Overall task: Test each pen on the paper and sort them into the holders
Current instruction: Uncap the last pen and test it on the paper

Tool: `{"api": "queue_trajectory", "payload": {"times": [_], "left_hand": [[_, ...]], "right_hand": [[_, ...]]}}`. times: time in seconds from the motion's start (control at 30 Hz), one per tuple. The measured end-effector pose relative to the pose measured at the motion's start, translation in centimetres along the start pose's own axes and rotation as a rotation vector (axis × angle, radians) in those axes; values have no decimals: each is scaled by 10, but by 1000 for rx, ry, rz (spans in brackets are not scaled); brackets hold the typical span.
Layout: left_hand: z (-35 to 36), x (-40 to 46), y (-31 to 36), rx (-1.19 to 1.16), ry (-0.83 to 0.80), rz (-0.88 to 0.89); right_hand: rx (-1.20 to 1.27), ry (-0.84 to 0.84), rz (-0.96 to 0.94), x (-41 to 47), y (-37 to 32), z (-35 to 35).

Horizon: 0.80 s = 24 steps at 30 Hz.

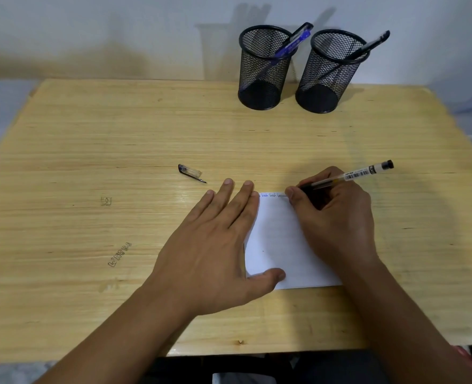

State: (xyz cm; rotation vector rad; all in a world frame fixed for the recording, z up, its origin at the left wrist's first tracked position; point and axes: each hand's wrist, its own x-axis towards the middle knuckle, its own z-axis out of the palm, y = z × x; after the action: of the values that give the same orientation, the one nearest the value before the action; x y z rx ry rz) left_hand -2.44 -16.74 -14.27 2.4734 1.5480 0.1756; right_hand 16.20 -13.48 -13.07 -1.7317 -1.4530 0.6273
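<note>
Two black mesh holders at upper centre of the frame, side by side near the far edge of the wooden table (90, 139). In the left holder (262, 70), blue pens (291, 45) leaning to the right over the rim, likely two, though the overlap makes the count hard to settle. In the right holder (330, 76), one black pen (372, 44) leaning the same way.

Lower, right of centre, a small white paper (279, 239) lying flat, with a short row of scribbles along its top edge. Left hand (218, 245) spread flat, fingers straight and slightly apart, pressing the paper's left edge, thumb resting on its lower part. Right hand (337, 217) with fingers curled and clamped on a clear pen (351, 174), tip hidden behind the fingers at the paper's top right corner, black end pointing to the upper right.

Left of the hands, mid-frame, a clear pen cap (191, 172) lying alone on the wood, well apart from the holders.
</note>
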Motion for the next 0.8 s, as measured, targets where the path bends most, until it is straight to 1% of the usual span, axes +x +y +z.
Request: {"api": "queue_trajectory", "payload": {"times": [0.5,0.8], "left_hand": [[1,0,0,-2,5,1],[0,0,0,-3,13,-1]], "right_hand": [[-23,11,3,-1,-1,1],[-17,52,-15,0,-2,2]]}}
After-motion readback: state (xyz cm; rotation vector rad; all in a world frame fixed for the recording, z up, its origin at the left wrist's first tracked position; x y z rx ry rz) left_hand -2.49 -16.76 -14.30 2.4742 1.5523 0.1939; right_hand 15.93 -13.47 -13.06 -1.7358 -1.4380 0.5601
